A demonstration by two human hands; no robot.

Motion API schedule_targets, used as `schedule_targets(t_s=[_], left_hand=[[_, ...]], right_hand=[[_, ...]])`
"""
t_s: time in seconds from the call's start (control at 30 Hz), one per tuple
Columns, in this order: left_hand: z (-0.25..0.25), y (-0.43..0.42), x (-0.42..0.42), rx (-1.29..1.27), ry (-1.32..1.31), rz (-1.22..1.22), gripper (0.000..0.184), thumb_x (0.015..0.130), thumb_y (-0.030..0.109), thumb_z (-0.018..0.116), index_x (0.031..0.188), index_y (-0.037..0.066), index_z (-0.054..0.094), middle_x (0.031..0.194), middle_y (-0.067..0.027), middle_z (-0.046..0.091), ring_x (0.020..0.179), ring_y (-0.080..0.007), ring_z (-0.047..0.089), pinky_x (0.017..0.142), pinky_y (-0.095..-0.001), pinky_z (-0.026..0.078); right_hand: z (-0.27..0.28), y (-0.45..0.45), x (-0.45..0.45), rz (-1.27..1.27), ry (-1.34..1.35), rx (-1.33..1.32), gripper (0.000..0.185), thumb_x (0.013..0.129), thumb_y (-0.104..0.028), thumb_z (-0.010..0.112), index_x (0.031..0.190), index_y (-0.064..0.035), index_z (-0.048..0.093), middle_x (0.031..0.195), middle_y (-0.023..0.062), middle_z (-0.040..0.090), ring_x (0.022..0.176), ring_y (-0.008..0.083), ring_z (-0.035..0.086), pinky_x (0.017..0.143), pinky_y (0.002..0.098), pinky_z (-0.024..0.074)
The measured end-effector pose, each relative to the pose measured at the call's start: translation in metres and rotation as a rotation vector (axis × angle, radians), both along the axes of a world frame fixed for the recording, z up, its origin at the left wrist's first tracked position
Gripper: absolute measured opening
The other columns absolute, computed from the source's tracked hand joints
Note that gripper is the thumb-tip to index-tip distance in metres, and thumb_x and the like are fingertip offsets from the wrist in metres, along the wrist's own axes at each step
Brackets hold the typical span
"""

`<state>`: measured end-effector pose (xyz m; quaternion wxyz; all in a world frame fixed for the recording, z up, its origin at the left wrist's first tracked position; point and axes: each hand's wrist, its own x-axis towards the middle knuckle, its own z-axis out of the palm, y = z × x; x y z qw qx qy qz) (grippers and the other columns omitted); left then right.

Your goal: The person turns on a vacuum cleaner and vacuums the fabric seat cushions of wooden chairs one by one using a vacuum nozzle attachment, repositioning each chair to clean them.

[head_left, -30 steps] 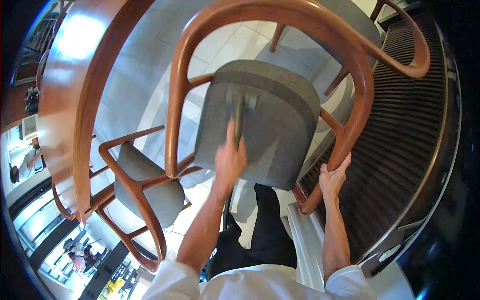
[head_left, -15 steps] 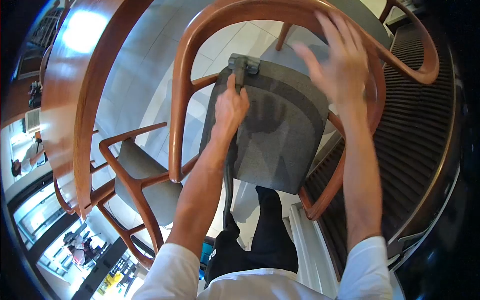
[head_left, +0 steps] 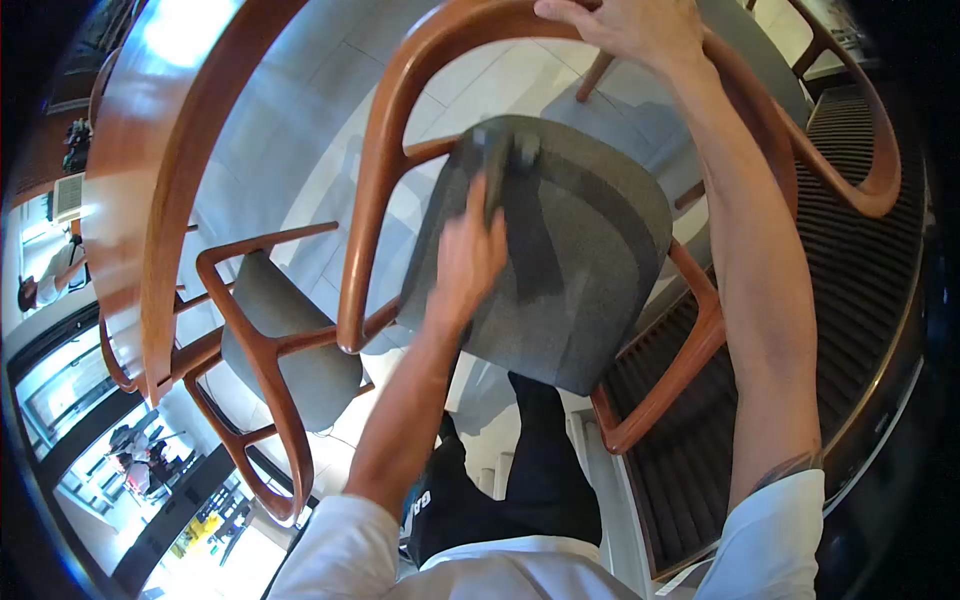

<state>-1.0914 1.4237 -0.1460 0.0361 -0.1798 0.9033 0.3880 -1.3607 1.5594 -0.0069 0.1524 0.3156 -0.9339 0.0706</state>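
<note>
My left hand (head_left: 468, 262) is closed around a dark vacuum nozzle (head_left: 495, 155), its index finger stretched along the neck. The nozzle's wide head, blurred by motion, is over the back left part of the grey padded seat (head_left: 590, 250). This seat belongs to a wooden armchair (head_left: 385, 130) with a curved rail. My right hand (head_left: 645, 30) lies over the top of that rail, thumb along the wood; its other fingers are partly cut off by the upper edge. The hose below my left wrist is mostly hidden by my forearm.
A second wooden chair (head_left: 290, 340) stands at lower left, beside a long wooden table (head_left: 150, 200). On the right runs a dark ribbed bench (head_left: 840, 300). Another grey-seated chair (head_left: 750, 60) is at upper right. A person (head_left: 50, 275) shows at the far left.
My right hand has come from the air above the chair to its top rail. My left hand and the nozzle have shifted slightly right. The armchair appears a little farther right.
</note>
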Motion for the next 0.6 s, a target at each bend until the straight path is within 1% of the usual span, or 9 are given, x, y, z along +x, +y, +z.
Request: schedule_targets(t_s=[0.1,0.13,0.2,0.27,0.3,0.4,0.47,0.53,0.6], left_hand=[[-0.028,-0.011,-0.053,-0.159,0.04,-0.009,0.057,0.099,0.02,0.058,0.149,0.003,0.037,0.076,-0.0331,0.066,0.069,-0.0503,0.066,0.062,-0.057,0.055],[-0.022,-0.006,-0.038,-0.122,0.008,0.013,0.058,0.099,0.02,0.058,0.149,0.003,0.036,0.077,-0.0331,0.066,0.069,-0.0501,0.066,0.062,-0.0574,0.054],[0.0,0.004,0.024,0.002,-0.03,0.065,0.063,0.099,0.02,0.058,0.153,0.007,0.03,0.075,-0.0319,0.066,0.068,-0.0507,0.066,0.062,-0.058,0.054],[0.02,0.017,0.126,0.055,-0.11,0.154,0.072,0.098,0.016,0.058,0.16,0.02,0.022,0.103,-0.0312,0.07,0.081,-0.0496,0.069,0.068,-0.0552,0.057],[0.02,0.019,0.179,0.027,-0.103,0.137,0.074,0.097,0.015,0.058,0.161,0.02,0.02,0.115,-0.0299,0.068,0.087,-0.0491,0.07,0.071,-0.054,0.058],[0.028,0.017,0.205,0.085,-0.293,0.233,0.075,0.098,0.014,0.058,0.161,0.02,0.02,0.111,-0.0299,0.069,0.086,-0.049,0.069,0.071,-0.0527,0.058],[0.023,0.003,0.145,0.091,-0.258,0.3,0.07,0.099,0.016,0.058,0.16,0.016,0.024,0.094,-0.0301,0.07,0.077,-0.0484,0.069,0.064,-0.0513,0.054],[0.004,-0.019,0.094,0.114,-0.182,0.342,0.065,0.1,0.02,0.057,0.158,0.014,0.027,0.087,-0.0301,0.069,0.074,-0.0489,0.068,0.061,-0.0513,0.052],[0.003,-0.018,0.108,0.167,-0.22,0.404,0.064,0.101,0.021,0.057,0.158,0.014,0.028,0.085,-0.0301,0.068,0.074,-0.0492,0.068,0.061,-0.0512,0.052]], right_hand=[[0.007,-0.004,0.016,-0.024,-0.1,-0.02,0.059,0.082,-0.061,0.071,0.095,-0.0036,0.074,0.079,0.0184,0.071,0.091,0.0361,0.071,0.084,0.0474,0.0533],[-0.006,-0.001,0.015,0.046,0.106,-0.121,0.059,0.082,-0.059,0.071,0.097,-0.0026,0.074,0.079,0.0188,0.071,0.097,0.0361,0.068,0.088,0.0488,0.0491],[-0.024,0.008,0.03,0.041,0.273,-0.081,0.051,0.085,-0.029,0.077,0.129,-0.0086,0.065,0.133,0.014,0.064,0.125,0.0341,0.057,0.106,0.052,0.0413],[-0.065,0.017,0.068,0.127,0.382,-0.36,0.052,0.086,-0.027,0.073,0.135,-0.011,0.061,0.139,0.0154,0.058,0.132,0.0357,0.051,0.106,0.06,0.0385],[-0.094,0.021,0.096,0.158,0.128,-0.414,0.052,0.087,-0.021,0.07,0.136,-0.0128,0.06,0.143,0.016,0.055,0.136,0.0363,0.048,0.11,0.0651,0.0319],[-0.216,0.022,0.181,-0.215,-0.386,-0.147,0.067,0.098,-0.049,0.054,0.154,-0.0173,0.04,0.16,0.0255,0.031,0.147,0.0507,0.027,0.112,0.0745,0.0174],[-0.27,0.018,0.223,-0.273,-0.408,-0.033,0.07,0.099,-0.055,0.048,0.158,-0.0195,0.034,0.163,0.0265,0.023,0.149,0.0528,0.019,0.112,0.0756,0.0134],[-0.284,0.016,0.233,-0.372,-0.458,0.072,0.074,0.1,-0.061,0.041,0.162,-0.0237,0.025,0.167,0.0271,0.009,0.152,0.0527,0.004,0.113,0.0758,0.0046],[-0.287,0.019,0.239,-0.355,-0.454,0.098,0.074,0.1,-0.061,0.041,0.163,-0.0238,0.023,0.167,0.0274,0.01,0.152,0.0526,0.004,0.113,0.0757,0.0048]])
